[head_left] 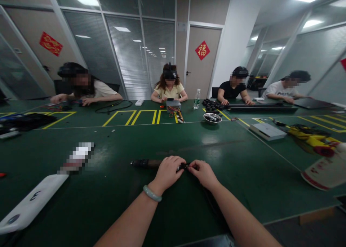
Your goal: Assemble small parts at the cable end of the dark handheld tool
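A long dark rod-like tool (146, 163) lies on the green table (113, 189) in front of me, its free end pointing left. My left hand (169, 171), with a pale green bangle on the wrist, is curled over its right end. My right hand (203, 172) pinches the same end from the right, fingertips meeting the left hand's. A dark cord seems to run from under my right hand toward me. The part between my fingers is too small to name.
Four people sit along the far side with their own parts. A metal bowl (212, 118), water bottle (197, 98), grey flat box (267, 131), yellow tool (313, 140) and printed paper (327, 171) lie to the right. A white long device (29, 203) lies at the left.
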Available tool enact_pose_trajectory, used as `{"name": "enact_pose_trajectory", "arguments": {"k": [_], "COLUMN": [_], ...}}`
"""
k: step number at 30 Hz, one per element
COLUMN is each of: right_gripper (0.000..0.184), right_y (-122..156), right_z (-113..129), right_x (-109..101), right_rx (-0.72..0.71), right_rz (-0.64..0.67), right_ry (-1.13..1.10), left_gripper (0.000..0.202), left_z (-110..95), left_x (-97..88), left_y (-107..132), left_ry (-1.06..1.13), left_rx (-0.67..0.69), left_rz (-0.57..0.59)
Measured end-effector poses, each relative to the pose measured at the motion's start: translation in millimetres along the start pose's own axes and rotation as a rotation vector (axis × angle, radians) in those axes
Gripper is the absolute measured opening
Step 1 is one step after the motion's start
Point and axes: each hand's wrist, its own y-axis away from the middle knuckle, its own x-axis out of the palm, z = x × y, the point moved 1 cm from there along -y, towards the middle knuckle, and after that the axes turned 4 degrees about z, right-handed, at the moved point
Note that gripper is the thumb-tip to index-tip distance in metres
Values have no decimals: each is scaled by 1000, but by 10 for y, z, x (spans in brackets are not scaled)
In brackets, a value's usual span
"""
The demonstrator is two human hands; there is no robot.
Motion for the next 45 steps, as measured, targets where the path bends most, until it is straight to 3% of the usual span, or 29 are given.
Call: {"name": "enact_pose_trajectory", "arguments": {"k": [32,38,45], "right_gripper": [18,19,19], "right_y": [44,28,31], "right_z": [51,24,19], "right_x": [-38,-29,-31], "right_rx": [-4,9,-5], "right_rz": [-6,-7,-7], "right_ry": [61,61,56], "left_gripper": [22,30,22], "left_z": [14,18,28], "left_x": [34,41,46], "left_y": [17,13,2], "left_ry": [-7,-1,-18], "left_rx": [33,28,45], "left_rz": [-4,-12,5]}}
